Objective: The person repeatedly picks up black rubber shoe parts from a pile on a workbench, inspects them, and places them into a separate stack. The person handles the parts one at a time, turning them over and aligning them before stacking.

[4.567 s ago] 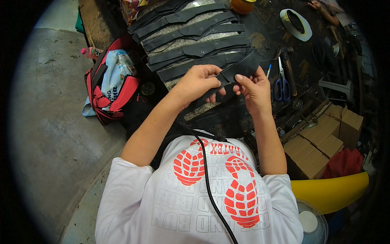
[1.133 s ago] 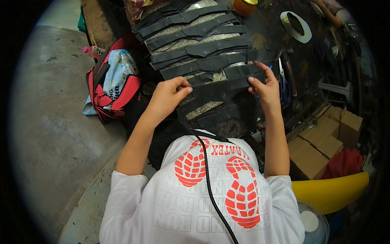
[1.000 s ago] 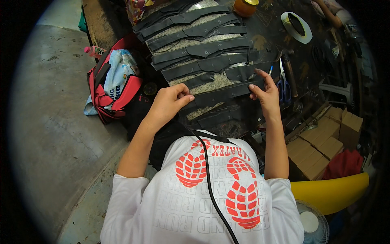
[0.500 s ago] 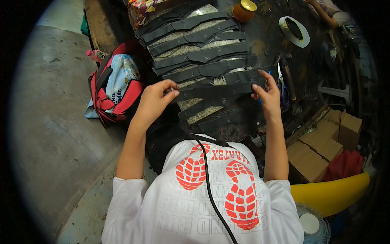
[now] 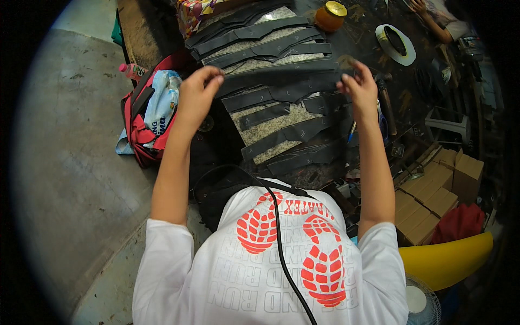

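both hands higher, black strip between

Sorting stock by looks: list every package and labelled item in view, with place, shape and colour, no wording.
Cardboard boxes: stacked at right, brown, rectangular.
Bottle: left, above the red bag, pink cap, white label.
Jar: top of bench, round, orange with yellow lid.
Patterned wrapping: top left of bench, multicoloured.

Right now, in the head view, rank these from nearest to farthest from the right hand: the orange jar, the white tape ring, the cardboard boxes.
From the right hand:
1. White tape ring, up and right on the bench.
2. Orange jar, above, at the top edge; a close second.
3. Cardboard boxes, lower right.
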`<control>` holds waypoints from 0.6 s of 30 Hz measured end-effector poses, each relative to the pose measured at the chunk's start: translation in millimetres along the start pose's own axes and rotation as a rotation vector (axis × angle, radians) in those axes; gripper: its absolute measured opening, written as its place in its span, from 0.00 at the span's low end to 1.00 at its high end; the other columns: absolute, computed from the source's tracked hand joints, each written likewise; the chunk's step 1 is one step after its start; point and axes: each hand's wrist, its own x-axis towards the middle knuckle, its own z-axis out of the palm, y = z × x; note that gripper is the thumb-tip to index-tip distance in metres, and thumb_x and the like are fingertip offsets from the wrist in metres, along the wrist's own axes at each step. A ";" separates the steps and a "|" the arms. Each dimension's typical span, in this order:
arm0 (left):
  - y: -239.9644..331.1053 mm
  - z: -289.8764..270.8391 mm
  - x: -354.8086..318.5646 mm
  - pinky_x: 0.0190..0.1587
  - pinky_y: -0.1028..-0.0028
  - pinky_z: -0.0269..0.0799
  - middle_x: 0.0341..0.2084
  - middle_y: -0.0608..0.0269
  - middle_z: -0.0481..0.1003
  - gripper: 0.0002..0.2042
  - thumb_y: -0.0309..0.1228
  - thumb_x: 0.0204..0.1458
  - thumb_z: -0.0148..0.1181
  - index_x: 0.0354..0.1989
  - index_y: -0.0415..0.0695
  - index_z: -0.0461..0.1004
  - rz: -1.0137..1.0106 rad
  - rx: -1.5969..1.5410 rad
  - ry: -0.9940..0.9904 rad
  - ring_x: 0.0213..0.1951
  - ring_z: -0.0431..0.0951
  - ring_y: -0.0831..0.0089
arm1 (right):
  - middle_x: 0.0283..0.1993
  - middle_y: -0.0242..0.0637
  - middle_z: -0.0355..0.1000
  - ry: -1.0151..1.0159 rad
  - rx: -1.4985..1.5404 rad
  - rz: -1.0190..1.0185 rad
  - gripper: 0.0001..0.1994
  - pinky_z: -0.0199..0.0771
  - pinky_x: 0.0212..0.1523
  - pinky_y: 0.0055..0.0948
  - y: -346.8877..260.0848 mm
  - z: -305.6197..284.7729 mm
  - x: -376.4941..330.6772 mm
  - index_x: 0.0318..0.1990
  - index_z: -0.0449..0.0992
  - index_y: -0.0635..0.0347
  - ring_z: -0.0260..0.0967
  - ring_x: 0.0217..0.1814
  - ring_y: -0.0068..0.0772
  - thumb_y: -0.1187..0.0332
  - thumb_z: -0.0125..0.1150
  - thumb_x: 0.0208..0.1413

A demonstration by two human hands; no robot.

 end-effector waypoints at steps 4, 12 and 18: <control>-15.3 -3.7 49.7 0.43 0.65 0.77 0.35 0.54 0.83 0.10 0.34 0.57 0.63 0.43 0.44 0.82 0.017 0.205 0.125 0.38 0.84 0.60 | 0.36 0.32 0.73 -0.021 -0.141 -0.079 0.25 0.76 0.35 0.20 -4.2 33.7 66.6 0.66 0.69 0.61 0.77 0.36 0.23 0.78 0.62 0.60; -17.0 28.9 70.2 0.51 0.60 0.73 0.44 0.65 0.77 0.16 0.40 0.47 0.73 0.44 0.50 0.82 0.455 0.696 0.165 0.51 0.74 0.59 | 0.58 0.29 0.73 0.134 -1.197 -0.723 0.29 0.79 0.54 0.44 -7.7 74.7 109.5 0.59 0.74 0.40 0.70 0.61 0.43 0.65 0.73 0.46; -18.2 46.4 84.3 0.48 0.61 0.71 0.39 0.67 0.77 0.19 0.38 0.44 0.76 0.44 0.49 0.78 0.520 0.648 -0.015 0.48 0.75 0.61 | 0.59 0.33 0.76 -0.430 -1.185 -0.797 0.33 0.67 0.66 0.43 -4.5 95.3 100.3 0.62 0.73 0.45 0.69 0.65 0.42 0.68 0.73 0.43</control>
